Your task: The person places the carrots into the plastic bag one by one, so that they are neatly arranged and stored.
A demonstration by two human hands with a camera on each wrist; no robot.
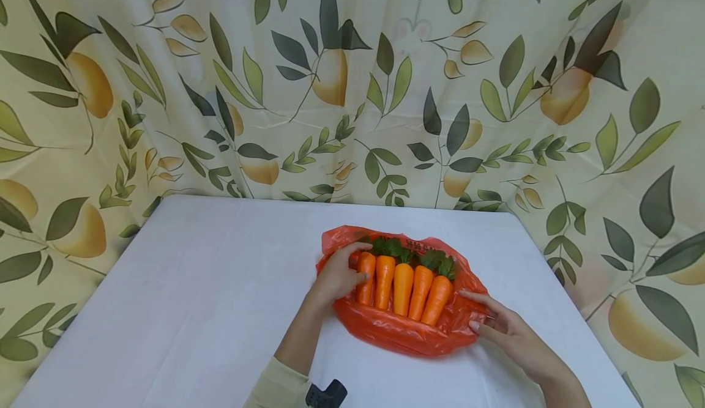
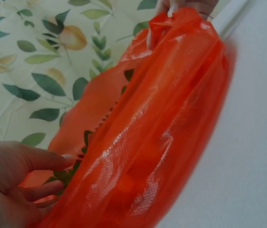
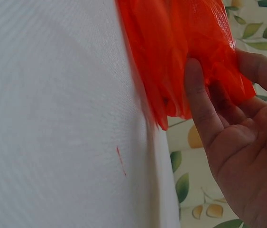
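Note:
Several orange carrots (image 1: 403,285) with green leafy tops (image 1: 391,247) lie side by side in a red plastic bag (image 1: 396,330), its mouth spread wide. My left hand (image 1: 340,273) reaches over the bag's left rim. Its thumb touches the leftmost carrot (image 1: 366,293), and its forefinger extends to the leaves. In the left wrist view, the fingers of this hand lie beside the leaves, partly behind the red plastic. At the opposite end, my right hand (image 1: 508,330) pinches the bag's right edge between thumb and fingers, as the right wrist view shows with the red plastic (image 3: 171,57).
A white-covered table (image 1: 220,285) carries the bag, which sits right of its middle. Behind and around the table hangs a curtain (image 1: 385,126) printed with leaves and yellow fruit. A black band (image 1: 326,394) circles the left wrist by a light sleeve (image 1: 281,386).

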